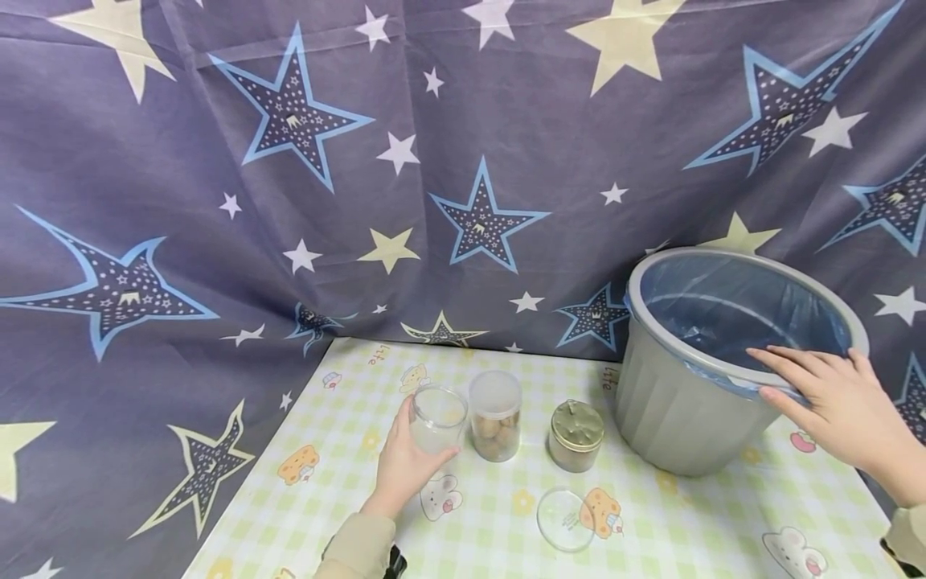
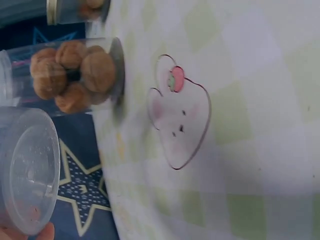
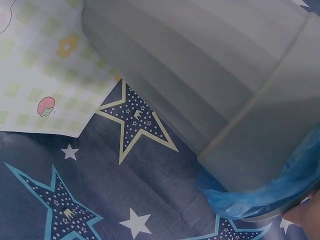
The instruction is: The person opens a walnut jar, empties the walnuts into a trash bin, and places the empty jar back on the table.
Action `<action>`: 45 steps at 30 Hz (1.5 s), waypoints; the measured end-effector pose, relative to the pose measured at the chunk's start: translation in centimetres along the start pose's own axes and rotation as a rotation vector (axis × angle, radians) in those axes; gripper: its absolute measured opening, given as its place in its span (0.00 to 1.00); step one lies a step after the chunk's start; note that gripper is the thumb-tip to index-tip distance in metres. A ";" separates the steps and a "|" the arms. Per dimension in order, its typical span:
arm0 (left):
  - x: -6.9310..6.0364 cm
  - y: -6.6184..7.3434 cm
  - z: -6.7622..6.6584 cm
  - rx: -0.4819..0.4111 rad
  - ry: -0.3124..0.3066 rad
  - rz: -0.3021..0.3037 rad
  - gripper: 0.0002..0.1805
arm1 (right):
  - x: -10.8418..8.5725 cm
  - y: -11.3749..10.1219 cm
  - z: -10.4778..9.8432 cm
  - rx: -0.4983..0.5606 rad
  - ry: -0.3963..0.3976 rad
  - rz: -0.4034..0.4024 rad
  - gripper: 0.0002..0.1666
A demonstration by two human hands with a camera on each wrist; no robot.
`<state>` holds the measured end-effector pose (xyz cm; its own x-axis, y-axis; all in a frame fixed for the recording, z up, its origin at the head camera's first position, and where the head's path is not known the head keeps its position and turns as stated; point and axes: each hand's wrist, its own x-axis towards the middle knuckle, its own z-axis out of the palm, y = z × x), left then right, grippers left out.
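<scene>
My left hand (image 1: 408,462) grips a clear plastic jar (image 1: 438,430), thumb on one side and fingers on the other. In the left wrist view the jar's round bottom (image 2: 36,172) shows, raised off the table. Beside it stands a lidded jar of walnuts (image 1: 496,426). My right hand (image 1: 832,398) rests on the rim of a grey trash can (image 1: 669,410), fingers stretched over its opening and thumb outside. A blue bag (image 1: 694,310) lines the can. In the right wrist view, part of the hand (image 3: 306,216) touches the rim near the bag.
A short jar (image 1: 575,438) with a greenish lumpy top stands between the walnut jar and the trash can. A clear round lid (image 1: 553,535) lies flat in front of it. The checked tablecloth (image 1: 347,498) meets a star-patterned curtain (image 1: 217,362) behind and at the left.
</scene>
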<state>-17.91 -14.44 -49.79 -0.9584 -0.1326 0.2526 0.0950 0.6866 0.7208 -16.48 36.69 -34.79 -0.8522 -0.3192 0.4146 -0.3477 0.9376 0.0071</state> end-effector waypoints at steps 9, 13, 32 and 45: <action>2.0 -1.8 0.4 -0.009 -0.006 0.027 0.55 | 0.1 0.0 0.1 0.002 -0.006 -0.001 0.33; 2.7 -2.3 0.5 -0.018 -0.026 -0.007 0.55 | 0.1 -0.1 0.1 -0.010 -0.013 0.000 0.33; 4.8 -4.6 1.5 -0.124 -0.069 -0.131 0.57 | 0.0 -0.2 0.2 -0.001 -0.006 0.012 0.34; 5.7 -6.8 2.5 -0.212 -0.127 -0.117 0.61 | 0.2 -0.2 0.2 -0.012 0.004 0.008 0.33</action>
<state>-24.67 -18.05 -54.86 -0.9911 -0.1021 0.0859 0.0227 0.5050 0.8628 -16.62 36.40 -34.89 -0.8532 -0.3111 0.4186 -0.3361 0.9417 0.0147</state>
